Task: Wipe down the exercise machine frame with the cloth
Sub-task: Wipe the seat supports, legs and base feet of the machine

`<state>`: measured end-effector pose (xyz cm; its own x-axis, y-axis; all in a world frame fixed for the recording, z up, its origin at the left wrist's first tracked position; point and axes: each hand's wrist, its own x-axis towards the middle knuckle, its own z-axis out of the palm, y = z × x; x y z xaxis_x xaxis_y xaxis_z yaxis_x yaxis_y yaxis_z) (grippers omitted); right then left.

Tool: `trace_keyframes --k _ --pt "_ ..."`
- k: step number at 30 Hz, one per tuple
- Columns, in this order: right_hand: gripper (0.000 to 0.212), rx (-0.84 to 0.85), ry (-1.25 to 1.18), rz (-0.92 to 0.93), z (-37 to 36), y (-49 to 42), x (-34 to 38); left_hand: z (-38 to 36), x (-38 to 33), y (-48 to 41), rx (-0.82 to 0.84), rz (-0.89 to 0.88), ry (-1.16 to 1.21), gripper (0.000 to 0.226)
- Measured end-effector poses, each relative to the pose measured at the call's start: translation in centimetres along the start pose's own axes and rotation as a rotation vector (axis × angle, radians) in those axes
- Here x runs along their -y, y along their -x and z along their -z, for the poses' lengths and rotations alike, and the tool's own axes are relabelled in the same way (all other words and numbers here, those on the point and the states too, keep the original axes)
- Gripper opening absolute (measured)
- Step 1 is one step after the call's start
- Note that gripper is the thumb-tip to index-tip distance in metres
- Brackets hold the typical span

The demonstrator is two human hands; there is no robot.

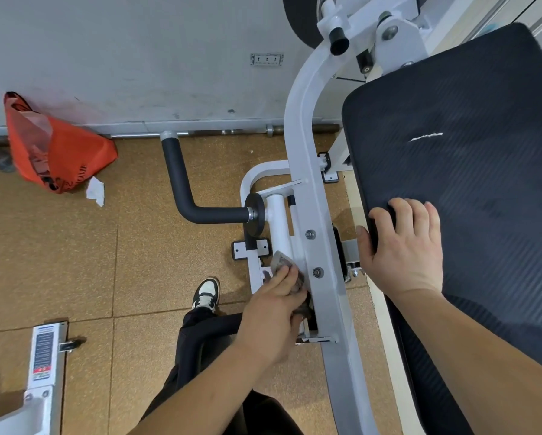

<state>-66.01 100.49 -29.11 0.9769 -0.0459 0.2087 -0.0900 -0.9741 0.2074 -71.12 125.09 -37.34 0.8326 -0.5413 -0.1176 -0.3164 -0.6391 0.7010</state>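
Grey cloth (284, 265), bunched in the gripping left hand (274, 312) against the white frame beam (304, 146) near its bolts (318, 272); right hand (403, 246) flat-fingered on the black pad (467, 152); risk: cloth likely snags on bolt heads.

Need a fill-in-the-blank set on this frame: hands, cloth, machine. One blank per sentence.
1. The left hand presses the ____ against the white frame.
2. The right hand rests on the edge of the machine's black ____.
3. The red bag on the floor leans against the ____.

Missing words: cloth; pad; wall.
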Motion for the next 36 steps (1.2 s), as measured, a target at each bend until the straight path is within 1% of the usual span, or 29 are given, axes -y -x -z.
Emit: trace_keyframes --k 2,3,7,9,12,14,16,17,19,21,23,27,30,33,36 --pt "0.039 -0.003 -0.005 0.001 0.1 -0.1 0.0 -0.4 0.4 0.8 0.006 -0.051 -0.072 0.033" --pt "0.039 0.000 -0.002 0.002 0.1 -0.1 0.1 -0.3 0.7 0.8 0.011 -0.058 -0.082 0.032" --pt "0.038 0.002 0.000 0.001 0.1 -0.1 0.1 0.9 1.3 -1.4 0.054 -0.031 -0.008 0.050" --pt "0.037 0.005 -0.005 -0.003 0.2 -0.1 0.1 0.3 0.8 -1.9 0.034 0.006 -0.023 0.055" --pt "0.036 0.000 -0.012 -0.006 0.3 -0.2 0.0 -1.1 0.1 -1.2 -0.026 0.063 -0.039 0.055" --pt "0.036 -0.007 -0.014 -0.006 0.3 -0.1 0.1 -0.7 0.6 -1.9 -0.018 0.046 -0.035 0.053" --pt "0.035 -0.015 -0.022 -0.004 0.2 -0.1 0.1 0.7 1.2 -4.4 -0.035 0.021 -0.064 0.055" --pt "0.035 -0.020 -0.025 -0.004 0.2 -0.2 0.1 1.5 1.4 -5.9 -0.058 0.018 -0.107 0.059" --pt "0.035 -0.029 -0.023 -0.007 0.1 -0.1 0.1 2.7 2.1 -8.8 -0.033 0.042 -0.155 0.069" --pt "0.035 -0.032 -0.024 -0.006 -0.1 -0.2 0.1 2.8 2.9 -9.6 -0.001 0.040 -0.133 0.072" --pt "0.035 -0.039 -0.024 -0.006 -0.2 -0.2 0.1 2.4 3.0 -8.1 -0.034 0.018 -0.065 0.069" --pt "0.035 -0.035 -0.021 0.000 -0.1 -0.3 0.1 2.2 2.5 -4.1 0.013 0.004 0.184 0.058" --pt "0.035 -0.017 -0.013 -0.004 0.1 -0.2 0.1 2.8 3.6 -6.4 -0.057 0.022 0.160 0.054" --pt "0.034 -0.028 -0.025 -0.011 0.0 -0.2 0.1 2.3 3.3 -8.5 -0.073 0.107 0.129 0.060" --pt "0.034 -0.019 -0.020 -0.014 0.0 -0.3 0.1 1.1 1.6 -7.4 -0.085 0.148 0.163 0.068"
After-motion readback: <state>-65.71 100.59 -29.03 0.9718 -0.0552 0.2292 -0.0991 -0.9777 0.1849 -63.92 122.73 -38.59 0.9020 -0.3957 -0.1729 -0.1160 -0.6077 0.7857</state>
